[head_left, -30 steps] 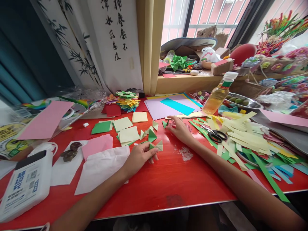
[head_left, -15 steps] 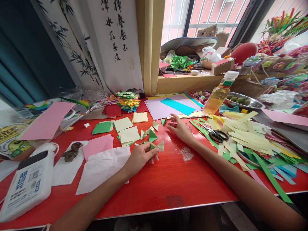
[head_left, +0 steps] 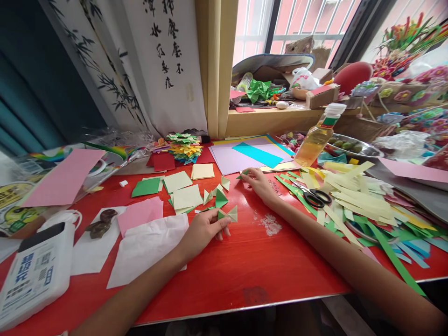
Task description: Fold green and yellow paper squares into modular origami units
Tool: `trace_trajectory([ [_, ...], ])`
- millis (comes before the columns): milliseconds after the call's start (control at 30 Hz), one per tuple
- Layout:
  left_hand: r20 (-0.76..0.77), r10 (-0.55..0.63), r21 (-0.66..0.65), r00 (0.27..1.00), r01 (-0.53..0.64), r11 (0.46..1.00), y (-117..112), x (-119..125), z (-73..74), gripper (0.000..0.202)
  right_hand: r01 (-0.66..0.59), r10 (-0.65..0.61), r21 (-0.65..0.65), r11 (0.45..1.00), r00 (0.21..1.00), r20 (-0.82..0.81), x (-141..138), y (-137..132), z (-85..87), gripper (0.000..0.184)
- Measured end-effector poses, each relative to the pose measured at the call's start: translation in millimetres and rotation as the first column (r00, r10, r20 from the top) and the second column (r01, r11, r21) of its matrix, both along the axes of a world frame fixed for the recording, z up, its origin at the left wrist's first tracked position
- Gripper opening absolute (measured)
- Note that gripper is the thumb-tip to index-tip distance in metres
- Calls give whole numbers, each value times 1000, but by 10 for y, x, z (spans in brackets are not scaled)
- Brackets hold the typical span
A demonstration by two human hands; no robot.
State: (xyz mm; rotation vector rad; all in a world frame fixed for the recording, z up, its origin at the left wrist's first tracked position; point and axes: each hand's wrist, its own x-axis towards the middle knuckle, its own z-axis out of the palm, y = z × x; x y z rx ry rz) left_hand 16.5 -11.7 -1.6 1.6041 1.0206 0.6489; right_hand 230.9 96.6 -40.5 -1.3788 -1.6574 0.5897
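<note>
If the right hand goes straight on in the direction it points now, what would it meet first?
The right hand would probably meet the folded green paper at its fingertips first; whether they touch is hard to tell. Beyond it, the purple sheet seems next.

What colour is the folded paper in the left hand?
Green and pale yellow; the folded paper shows best in the head view, the only one.

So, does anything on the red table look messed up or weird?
Yes: a whitish, patchy mark beside the right forearm, and a dark smudge near the front of the table. They interrupt its red surface; I can't tell if they're spills or damage.
</note>
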Motion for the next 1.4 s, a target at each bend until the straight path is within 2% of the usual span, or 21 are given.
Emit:
trace_trajectory([
  [133, 6, 4, -9, 1000, -4, 1000, -1, -7, 8, 27, -78, 78, 10, 997, 961, -264, -18, -69, 18, 25],
  [267, 13, 4, -15, 1000, -4, 1000, -11, -14, 6, 27, -128, 119, 4, 992, 908, -402, -44, -107, 31, 24],
  [433, 17, 6, -12, 1000, -6, 1000, -8, -14, -8, 27, -77, 75, 11, 997, 908, -413, -28, -116, 28, 23],
  [567, 28, 5, -21, 1000, -5, 1000, 0, -14, -7, 27, -98, 98, 23, 995, 881, -463, -7, -144, 42, 21],
  [700, 34, 7, -24, 999, -6, 1000, 0, -13, 1, 27, -110, 120, 49, 993, 862, -492, -6, -176, 64, 37],
  [867, 47, 13, -23, 999, -12, 1000, 1, -10, 2, 28, -130, 145, 65, 989, 914, -379, -17, -223, 87, 19],
  [1000, 48, 15, -23, 999, -14, 1000, 4, -14, 0, 29, -120, 139, 74, 990, 922, -362, -35, -271, 98, 19],
  [1133, 50, 22, -23, 998, -21, 1000, 0, -21, 0, 28, -226, 178, -24, 974, 826, -534, -70, -340, 105, 24],
  [1200, 64, 33, -22, 997, -31, 999, -1, -22, 2, 28, -288, 198, -71, 955, 797, -570, -90, -391, 123, 27],
  [1400, 165, 118, -36, 979, -114, 993, 10, -22, 33, 23, -331, 244, -98, 938, 836, -491, -120, -489, 172, 23],
])
